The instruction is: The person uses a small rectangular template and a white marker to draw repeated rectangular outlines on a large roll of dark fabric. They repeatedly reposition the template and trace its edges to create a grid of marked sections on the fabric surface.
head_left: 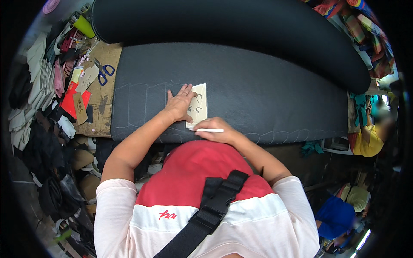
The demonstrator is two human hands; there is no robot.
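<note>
Currently, I'm working through the head camera, and my left hand [180, 105] is lying spread over the left side of a pale card template [198, 116], gripping nothing and seemingly pressing it onto the black sheet [279, 99]. My right hand [220, 136] is clasping a white pen [215, 130] near the card's lower edge; the fingers are hiding the tip, so I can't tell whether it's touching. Both hands are resting close together. Pale outlines [146, 103] are standing left of the card, and more are running along the sheet's near edge.

What's worrying me is the card pivoting: I'm bearing mostly on its left side, so a sideways push from the pen could be swinging the freer right side out of line. My left thumb is lying low on the card, where the pen could be bumping it. If the sheet is as soft as it's looking, a hard stroke might be dragging it and bending the line. My left forearm is crossing above the outlines, so any sagging could be smudging them.
</note>
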